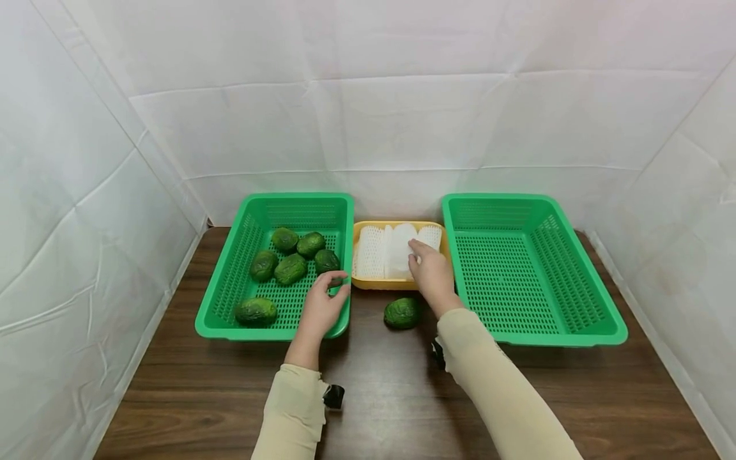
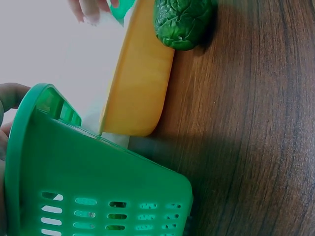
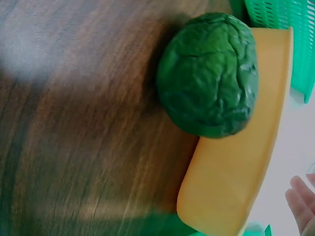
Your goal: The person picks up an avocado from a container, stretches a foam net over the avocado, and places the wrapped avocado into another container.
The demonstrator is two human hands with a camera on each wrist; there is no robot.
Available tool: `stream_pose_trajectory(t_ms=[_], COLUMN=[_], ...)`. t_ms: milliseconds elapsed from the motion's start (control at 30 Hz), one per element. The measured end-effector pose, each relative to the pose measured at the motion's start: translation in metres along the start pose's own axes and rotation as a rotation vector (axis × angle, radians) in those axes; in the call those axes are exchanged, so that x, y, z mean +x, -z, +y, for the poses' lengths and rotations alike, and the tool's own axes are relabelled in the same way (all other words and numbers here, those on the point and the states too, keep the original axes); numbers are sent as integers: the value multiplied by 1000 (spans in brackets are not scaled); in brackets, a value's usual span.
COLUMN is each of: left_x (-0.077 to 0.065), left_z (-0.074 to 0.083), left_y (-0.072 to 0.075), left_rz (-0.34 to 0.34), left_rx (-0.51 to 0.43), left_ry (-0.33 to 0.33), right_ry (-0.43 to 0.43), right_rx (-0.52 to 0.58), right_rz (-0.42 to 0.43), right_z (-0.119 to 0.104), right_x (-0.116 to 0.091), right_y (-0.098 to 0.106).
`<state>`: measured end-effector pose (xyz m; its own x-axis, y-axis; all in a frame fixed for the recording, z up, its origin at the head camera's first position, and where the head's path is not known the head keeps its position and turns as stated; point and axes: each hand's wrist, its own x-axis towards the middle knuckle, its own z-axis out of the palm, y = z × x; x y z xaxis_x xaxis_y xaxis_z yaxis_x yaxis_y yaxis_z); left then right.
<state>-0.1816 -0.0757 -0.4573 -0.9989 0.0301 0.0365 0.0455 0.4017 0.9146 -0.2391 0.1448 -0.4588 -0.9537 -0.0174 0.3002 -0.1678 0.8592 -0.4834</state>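
Observation:
My left hand is at the right rim of the left green basket, thumb and fingers apart with nothing visible between them. Inside that basket lie several wrinkled dark green avocados. Over the yellow tray reaches my right hand, its fingertips at the white foam net sleeves; the fingers look extended, and no grip on a sleeve shows. One more avocado rests on the table in front of the tray, near the right wrist, and appears large in the right wrist view.
To the right of the tray stands another green basket with nothing in it. Both baskets and the tray sit on a dark wood table. White sheeting hangs behind and along both sides.

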Motion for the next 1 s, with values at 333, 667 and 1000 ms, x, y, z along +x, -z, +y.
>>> stream_pose_trajectory(t_ms=[333,667,1000], left_x=[0,-4,-8], left_z=[-1,18,37], left_y=[0,-1,-10], left_rz=[50,141,-106], left_rx=[-55,-168,-203], left_ry=[-18,-253,-288], right_ry=[-120,-209,-248], right_rx=[298,713,812], right_rz=[169,161,-161], right_z=[5,-10,-22], right_x=[-8,-12,-14], right_y=[23,52,59])
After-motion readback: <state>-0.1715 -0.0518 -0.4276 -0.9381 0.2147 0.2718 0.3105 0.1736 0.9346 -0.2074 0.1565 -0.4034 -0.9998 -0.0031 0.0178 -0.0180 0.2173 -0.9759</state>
